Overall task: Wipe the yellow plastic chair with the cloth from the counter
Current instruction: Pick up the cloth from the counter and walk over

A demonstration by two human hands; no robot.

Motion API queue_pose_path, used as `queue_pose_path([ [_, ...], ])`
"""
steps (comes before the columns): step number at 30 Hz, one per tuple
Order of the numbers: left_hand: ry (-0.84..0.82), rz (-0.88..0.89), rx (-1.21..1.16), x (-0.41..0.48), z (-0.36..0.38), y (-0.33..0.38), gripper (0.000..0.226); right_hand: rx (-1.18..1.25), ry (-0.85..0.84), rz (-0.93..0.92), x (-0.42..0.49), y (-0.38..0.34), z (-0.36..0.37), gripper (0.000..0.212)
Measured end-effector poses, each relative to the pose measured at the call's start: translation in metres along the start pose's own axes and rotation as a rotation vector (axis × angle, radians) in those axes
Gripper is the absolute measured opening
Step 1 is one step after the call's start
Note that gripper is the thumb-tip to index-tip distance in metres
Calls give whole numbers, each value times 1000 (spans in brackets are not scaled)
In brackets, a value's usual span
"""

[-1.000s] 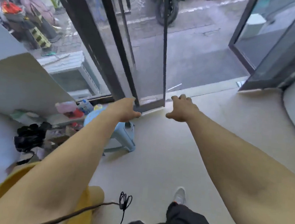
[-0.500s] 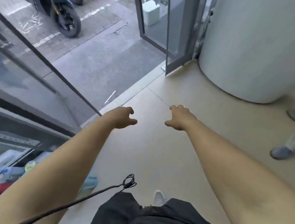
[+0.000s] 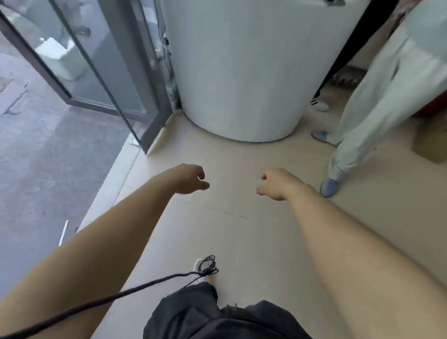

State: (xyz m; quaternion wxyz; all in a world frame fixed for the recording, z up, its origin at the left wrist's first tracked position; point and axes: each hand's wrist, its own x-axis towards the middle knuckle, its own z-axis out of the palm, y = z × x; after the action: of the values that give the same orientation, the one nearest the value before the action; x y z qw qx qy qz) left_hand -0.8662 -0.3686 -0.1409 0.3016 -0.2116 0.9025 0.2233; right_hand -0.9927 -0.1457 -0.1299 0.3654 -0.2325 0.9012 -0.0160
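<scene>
My left hand (image 3: 190, 179) and my right hand (image 3: 274, 183) are stretched out in front of me over the beige floor, a short gap between them. Both have loosely curled fingers and hold nothing. A white rounded counter (image 3: 241, 71) stands straight ahead, beyond the hands; small items lie on its top edge, too blurred to name. No yellow chair and no cloth show in this view.
An open glass door (image 3: 105, 59) stands at the left, with grey pavement outside. A person in pale trousers (image 3: 379, 102) stands at the right of the counter. A cardboard box (image 3: 440, 145) lies at the far right. A black cord (image 3: 131, 288) hangs across my left arm.
The view has swung right: the yellow chair and blue stool have left the frame, and the white counter now stands straight ahead and closer. Both hands stay empty.
</scene>
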Motion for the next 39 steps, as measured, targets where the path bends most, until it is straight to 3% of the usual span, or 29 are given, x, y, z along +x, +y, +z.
queue_pose_path([
  [5, 23, 115, 31, 81, -79, 27, 48, 148, 105, 62, 43, -4, -77, 60],
  [12, 102, 247, 61, 180, -163, 90, 51, 187, 228, 97, 107, 19, -172, 49],
  [19, 184, 292, 104, 275, -232, 183, 45, 268, 298, 83, 196, 87, -250, 41],
  [29, 406, 388, 30, 397, -322, 358, 50, 387, 392, 70, 309, 211, -405, 54],
  [39, 393, 504, -160, 508, -375, 503, 47, 450, 587, 115, 409, 300, -539, 62],
])
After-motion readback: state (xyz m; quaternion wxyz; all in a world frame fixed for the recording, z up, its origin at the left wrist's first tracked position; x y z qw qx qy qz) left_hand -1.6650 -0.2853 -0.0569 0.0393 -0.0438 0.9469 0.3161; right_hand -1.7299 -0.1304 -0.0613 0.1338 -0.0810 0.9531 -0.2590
